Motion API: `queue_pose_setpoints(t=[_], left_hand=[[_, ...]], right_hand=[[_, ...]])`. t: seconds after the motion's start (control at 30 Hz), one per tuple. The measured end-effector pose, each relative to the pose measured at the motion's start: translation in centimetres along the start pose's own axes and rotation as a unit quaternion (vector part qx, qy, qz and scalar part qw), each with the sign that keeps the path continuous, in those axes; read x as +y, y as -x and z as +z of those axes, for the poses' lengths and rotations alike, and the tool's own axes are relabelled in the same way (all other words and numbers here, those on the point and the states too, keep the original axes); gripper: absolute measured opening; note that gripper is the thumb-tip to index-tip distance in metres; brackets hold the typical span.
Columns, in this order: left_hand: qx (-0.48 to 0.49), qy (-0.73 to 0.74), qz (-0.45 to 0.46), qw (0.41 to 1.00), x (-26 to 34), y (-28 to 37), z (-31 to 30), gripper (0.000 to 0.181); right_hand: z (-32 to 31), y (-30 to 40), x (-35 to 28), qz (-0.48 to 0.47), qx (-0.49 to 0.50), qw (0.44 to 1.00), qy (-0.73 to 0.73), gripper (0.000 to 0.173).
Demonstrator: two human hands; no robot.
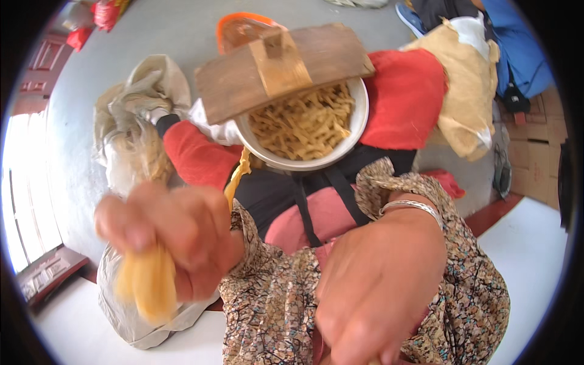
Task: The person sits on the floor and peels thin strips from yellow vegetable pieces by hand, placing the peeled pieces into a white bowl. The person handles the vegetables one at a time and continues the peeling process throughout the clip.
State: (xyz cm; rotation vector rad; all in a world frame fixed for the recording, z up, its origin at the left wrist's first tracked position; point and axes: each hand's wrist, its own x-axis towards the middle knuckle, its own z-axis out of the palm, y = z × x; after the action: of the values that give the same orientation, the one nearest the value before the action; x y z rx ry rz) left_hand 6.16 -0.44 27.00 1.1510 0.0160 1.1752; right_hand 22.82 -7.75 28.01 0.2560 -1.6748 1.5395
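Note:
My left hand point(178, 228) is raised at the left, gripping a soft yellow folded piece point(148, 285) that blurs with motion. My right hand point(378, 287), with a silver bangle at the wrist, is curled near the bottom edge. A sliver of pale yellow point(374, 362) shows at its fingers, mostly cut off by the frame. Before me a round white tub point(360, 123) holds many short yellow-brown strips point(301, 127). Across its far side rests a wooden board point(328, 50) with a lighter band and a small block. Beyond my left wrist, a long yellow strip point(238, 178) hangs beside the tub.
An orange-rimmed container point(248, 20) stands behind the board. Plastic bags point(141, 114) lie at the left; another bag point(132, 301) is below my left hand. At the right are a brown paper sack point(461, 86), a person in blue point(520, 45) and a shoe point(502, 171).

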Motion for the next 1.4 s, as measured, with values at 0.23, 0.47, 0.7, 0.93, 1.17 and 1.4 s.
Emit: queue_pose_setpoints(t=[0.23,0.47,0.7,0.93,1.17,1.4], left_hand=[[0.119,0.068,-0.058,0.989,-4.4,1.6,-1.7,0.014],[0.207,-0.066,-0.230,0.949,-9.6,3.2,-4.2,0.015],[0.176,-0.032,-0.299,0.937,-14.1,4.5,-3.3,0.008],[0.065,-0.047,-0.346,0.935,-14.8,4.4,-2.7,0.022],[-0.008,-0.465,-0.178,0.868,-15.6,3.2,-6.5,0.031],[0.067,-0.044,-0.277,0.957,-14.8,4.4,-1.8,0.028]], right_hand=[[1.9,2.6,1.6,-0.108,0.169,0.951,0.234,0.039],[-0.1,5.9,0.5,0.181,0.226,0.899,0.328,0.011],[-4.8,10.1,6.0,0.200,0.287,0.572,0.742,0.033],[-7.4,10.4,7.2,0.236,0.349,0.544,0.725,0.022],[-3.0,11.9,7.3,0.423,0.388,0.787,0.227,0.023],[-4.9,10.5,6.6,0.186,0.591,0.780,0.084,0.024]])
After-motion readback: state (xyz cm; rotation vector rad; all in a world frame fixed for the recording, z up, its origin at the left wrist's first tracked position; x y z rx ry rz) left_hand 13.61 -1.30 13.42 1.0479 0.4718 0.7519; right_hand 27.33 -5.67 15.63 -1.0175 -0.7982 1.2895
